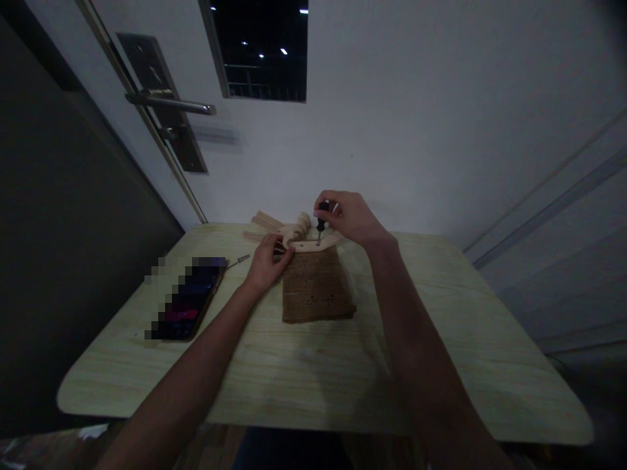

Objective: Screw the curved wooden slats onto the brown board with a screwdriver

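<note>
Right hand point(347, 214) clamped on black-handled screwdriver point(321, 226), near-upright, handle up, tip down on light wooden strip point(307, 247). Strip lies at far side of table point(504, 375), long axis left-right; left hand point(266, 262) pinching its left end.

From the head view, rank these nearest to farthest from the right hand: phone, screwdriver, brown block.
1. Screwdriver: held in the right hand.
2. Brown block: below the hand in the picture, slightly left.
3. Phone: well off to the left.

White door point(372, 124) has metal handle point(179, 104), dark window point(267, 72) showing bright lights point(283, 51). Pale wood-grain surface point(294, 372) in front. Room is dim.
</note>
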`<state>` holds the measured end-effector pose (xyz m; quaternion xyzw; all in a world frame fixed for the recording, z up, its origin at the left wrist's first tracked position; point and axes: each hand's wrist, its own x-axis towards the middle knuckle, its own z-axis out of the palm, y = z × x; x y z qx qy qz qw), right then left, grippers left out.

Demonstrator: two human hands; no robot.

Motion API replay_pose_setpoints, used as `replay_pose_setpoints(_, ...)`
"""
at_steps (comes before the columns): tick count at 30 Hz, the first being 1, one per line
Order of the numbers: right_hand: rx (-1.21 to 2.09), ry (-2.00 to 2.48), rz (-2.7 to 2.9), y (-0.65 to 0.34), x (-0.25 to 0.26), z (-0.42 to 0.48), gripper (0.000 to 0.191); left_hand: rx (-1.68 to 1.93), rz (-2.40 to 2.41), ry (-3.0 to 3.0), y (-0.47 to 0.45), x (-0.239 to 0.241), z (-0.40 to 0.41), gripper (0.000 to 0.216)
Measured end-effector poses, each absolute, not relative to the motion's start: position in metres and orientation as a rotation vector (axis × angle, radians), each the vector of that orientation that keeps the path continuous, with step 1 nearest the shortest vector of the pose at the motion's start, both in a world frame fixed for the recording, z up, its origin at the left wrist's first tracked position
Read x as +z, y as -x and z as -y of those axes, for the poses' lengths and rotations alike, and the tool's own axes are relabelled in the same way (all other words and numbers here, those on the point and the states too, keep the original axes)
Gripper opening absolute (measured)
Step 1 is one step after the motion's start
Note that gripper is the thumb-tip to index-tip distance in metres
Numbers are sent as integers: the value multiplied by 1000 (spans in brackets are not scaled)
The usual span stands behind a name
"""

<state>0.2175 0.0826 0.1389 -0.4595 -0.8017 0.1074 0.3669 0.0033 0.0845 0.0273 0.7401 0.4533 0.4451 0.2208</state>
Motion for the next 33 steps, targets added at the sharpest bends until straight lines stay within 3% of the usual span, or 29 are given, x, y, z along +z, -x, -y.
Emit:
replay_pose_setpoints(7,153,1237,2077,-218,140,-81,31,1236,-1225,-2049,-3,24,-87,33)
replay_pose_setpoints(11,161,1258,2071,-216,142,-79,30,1256,-1236,-2073,-3,24,-87,32)
replay_pose_setpoints(16,95,1294,2004,-213,140,-82,11,1248,-1257,-2074,-3,25,-87,31)
replay_pose_setpoints(33,138,1238,1995,-219,145,-81,17,1258,-1256,-2067,-3,24,-87,30)
